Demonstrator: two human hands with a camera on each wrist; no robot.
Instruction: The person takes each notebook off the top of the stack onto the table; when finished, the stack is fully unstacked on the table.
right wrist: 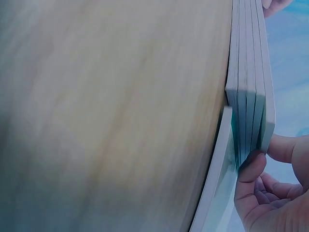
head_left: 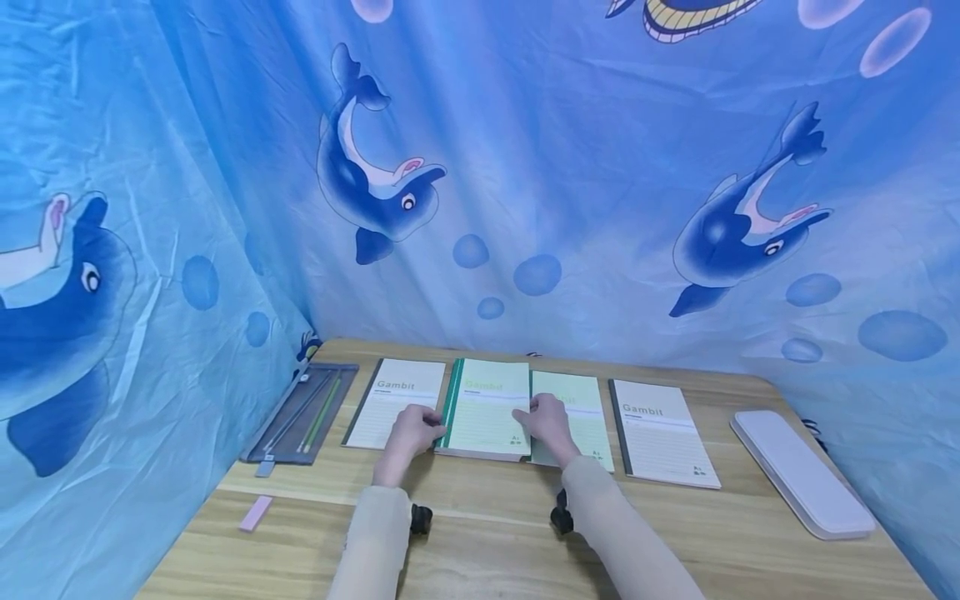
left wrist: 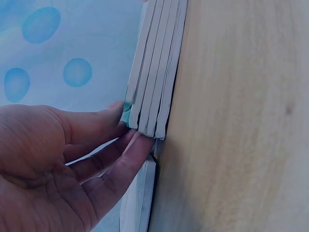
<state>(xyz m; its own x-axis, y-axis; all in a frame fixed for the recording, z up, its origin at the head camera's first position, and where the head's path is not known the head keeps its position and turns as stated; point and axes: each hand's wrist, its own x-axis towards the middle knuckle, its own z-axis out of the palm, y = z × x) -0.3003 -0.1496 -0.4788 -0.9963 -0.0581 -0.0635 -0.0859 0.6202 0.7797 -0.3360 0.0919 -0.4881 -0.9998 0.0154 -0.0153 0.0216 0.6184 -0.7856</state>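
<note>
Near the far edge of the wooden worktop, a stack of green notebooks lies between a beige notebook on its left and a single green notebook on its right, partly overlapping the latter. The left hand has its grip narrow on the stack's left near corner, thumb above and fingers under it, while the right hand pinches the right near corner. Another beige notebook lies further right, a pencil case near the left edge.
</note>
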